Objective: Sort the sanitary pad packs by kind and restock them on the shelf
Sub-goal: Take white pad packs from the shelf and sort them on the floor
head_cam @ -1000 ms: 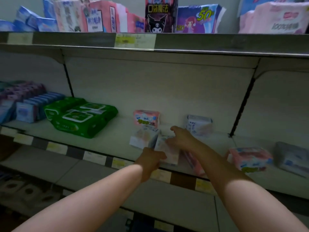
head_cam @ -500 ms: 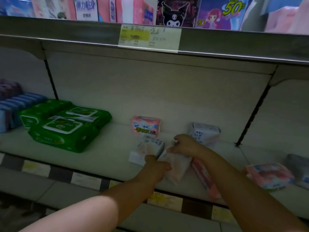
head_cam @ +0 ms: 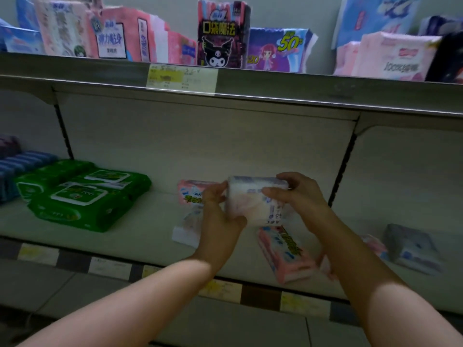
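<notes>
On the pale metal shelf (head_cam: 125, 236), right of the green wipes (head_cam: 82, 194), left hand (head_cam: 220, 216) and right hand (head_cam: 298, 194) grip a whitish-pink pad pack (head_cam: 253, 201) above it.

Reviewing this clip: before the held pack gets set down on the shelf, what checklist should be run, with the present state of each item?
1. Grip on white pack: left hand and right hand both hold it; ok.
2. Pack lifted off the shelf: ok.
3. Kind legible: print is blurred; cannot tell.
4. Matching pack nearby: a similar pale pack lies by the left hand; ok.
5. Bare spot beside green wipes: ok.
6. Pink pack lies askew near the front edge; not ok.
</notes>
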The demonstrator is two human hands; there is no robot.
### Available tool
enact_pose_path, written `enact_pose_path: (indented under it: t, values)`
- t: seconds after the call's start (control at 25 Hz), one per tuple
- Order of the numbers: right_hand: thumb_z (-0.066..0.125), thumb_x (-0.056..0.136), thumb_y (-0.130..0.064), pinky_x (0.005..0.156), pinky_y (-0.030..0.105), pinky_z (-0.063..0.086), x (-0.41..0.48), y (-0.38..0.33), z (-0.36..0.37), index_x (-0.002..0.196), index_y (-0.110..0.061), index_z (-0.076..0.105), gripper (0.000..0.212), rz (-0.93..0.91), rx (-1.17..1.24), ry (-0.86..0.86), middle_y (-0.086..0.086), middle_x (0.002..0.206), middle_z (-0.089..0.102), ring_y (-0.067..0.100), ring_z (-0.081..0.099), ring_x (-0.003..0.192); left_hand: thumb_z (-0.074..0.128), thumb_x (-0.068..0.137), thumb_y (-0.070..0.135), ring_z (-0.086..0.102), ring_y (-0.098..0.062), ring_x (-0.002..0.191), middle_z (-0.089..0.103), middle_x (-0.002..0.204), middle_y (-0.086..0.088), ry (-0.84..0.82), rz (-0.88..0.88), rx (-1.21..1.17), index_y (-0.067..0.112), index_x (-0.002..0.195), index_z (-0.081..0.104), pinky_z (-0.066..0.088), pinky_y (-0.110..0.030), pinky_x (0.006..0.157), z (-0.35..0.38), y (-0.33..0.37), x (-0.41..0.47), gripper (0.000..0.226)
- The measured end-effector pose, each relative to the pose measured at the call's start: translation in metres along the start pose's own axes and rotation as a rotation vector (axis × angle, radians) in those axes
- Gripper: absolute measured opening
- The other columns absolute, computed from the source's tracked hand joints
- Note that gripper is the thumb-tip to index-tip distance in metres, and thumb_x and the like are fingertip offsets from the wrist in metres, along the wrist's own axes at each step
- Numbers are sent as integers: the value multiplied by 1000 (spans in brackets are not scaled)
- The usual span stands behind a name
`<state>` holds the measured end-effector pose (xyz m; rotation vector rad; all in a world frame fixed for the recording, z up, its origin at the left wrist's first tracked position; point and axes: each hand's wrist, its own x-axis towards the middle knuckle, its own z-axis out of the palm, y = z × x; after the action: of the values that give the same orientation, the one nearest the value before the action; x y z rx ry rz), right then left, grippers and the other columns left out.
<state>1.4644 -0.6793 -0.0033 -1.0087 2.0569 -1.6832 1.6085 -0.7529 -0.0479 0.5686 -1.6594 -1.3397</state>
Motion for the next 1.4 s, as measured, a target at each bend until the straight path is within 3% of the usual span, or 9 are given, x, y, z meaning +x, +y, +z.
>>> enact_pose_path:
  t: [0.16, 0.44, 0.64, 0.76, 0.88, 0.96, 1.16, 1.28, 1.4]
  values:
    - [78, 72, -15, 59, 20, 53, -32, -6, -34, 105, 1, 57, 42, -5, 162, 56, 13, 94, 64, 17, 63, 71, 73, 76, 14, 43, -13, 119, 42, 131, 3, -24, -28, 26, 20, 131, 35, 40, -30, 101, 15, 10, -23, 67]
    - [63, 84, -40, 80, 38, 54, -83, 4, -70, 102, -6, 59, 39, -5, 128, -104, 11, 93, 70, 26, 67, 88, 59, 86, 12, 66, -16, 97, 69, 102, -3, -98, -185, -285, 16, 105, 58, 54, -27, 79, 24, 30, -81, 19]
    - [59, 88, -29, 88, 36, 49, -107, 13, -79, 101, -16, 66, 20, -4, 107, -216, 5, 97, 71, 23, 65, 92, 63, 83, 18, 66, -24, 100, 68, 108, -11, -36, -268, -328, 8, 112, 54, 53, -35, 83, 15, 35, -100, 31]
    - [57, 89, -16, 80, 33, 50, -117, 12, -77, 95, -10, 67, 13, -19, 178, -218, 9, 93, 70, 24, 65, 86, 62, 84, 14, 67, -24, 95, 69, 103, -11, -30, -270, -375, 11, 102, 52, 53, -35, 79, 10, 38, -108, 21]
    - [60, 87, -15, 49, 17, 47, -125, 7, -66, 91, -7, 66, 11, -25, 229, -218, 17, 94, 69, 30, 64, 84, 62, 83, 13, 68, -21, 91, 70, 100, -7, -45, -261, -398, 10, 107, 52, 55, -32, 75, -2, 39, -112, 26]
    - [67, 82, -21, 47, 18, 46, -129, 4, -53, 94, -6, 65, 19, -17, 257, -205, 18, 95, 69, 33, 64, 85, 62, 83, 12, 68, -21, 91, 69, 100, -7, -43, -273, -415, 8, 110, 50, 55, -31, 75, -17, 38, -114, 30]
    - [71, 67, -56, 81, 38, 50, -146, 9, 16, 128, -16, 47, 77, 104, 278, -229, 5, 107, 68, 23, 66, 97, 58, 86, 7, 67, -25, 96, 63, 114, -17, 74, -402, -691, 1, 121, 42, 56, -35, 81, -64, 30, -114, 39]
    - [72, 72, -44, 79, 34, 50, -167, 5, 78, 119, -19, 51, 58, 137, 360, -248, 5, 112, 66, 18, 66, 96, 57, 85, 2, 68, -23, 91, 62, 116, -20, 115, -484, -878, -4, 126, 41, 57, -32, 80, -91, 26, -115, 44]
    - [80, 64, -22, 78, 37, 55, -176, -13, 115, 113, -11, 52, 58, 117, 521, -85, 10, 109, 66, 22, 67, 93, 71, 75, 14, 63, -19, 94, 62, 112, -14, -23, -552, -732, 6, 113, 47, 48, -29, 81, -120, 19, -125, 45]
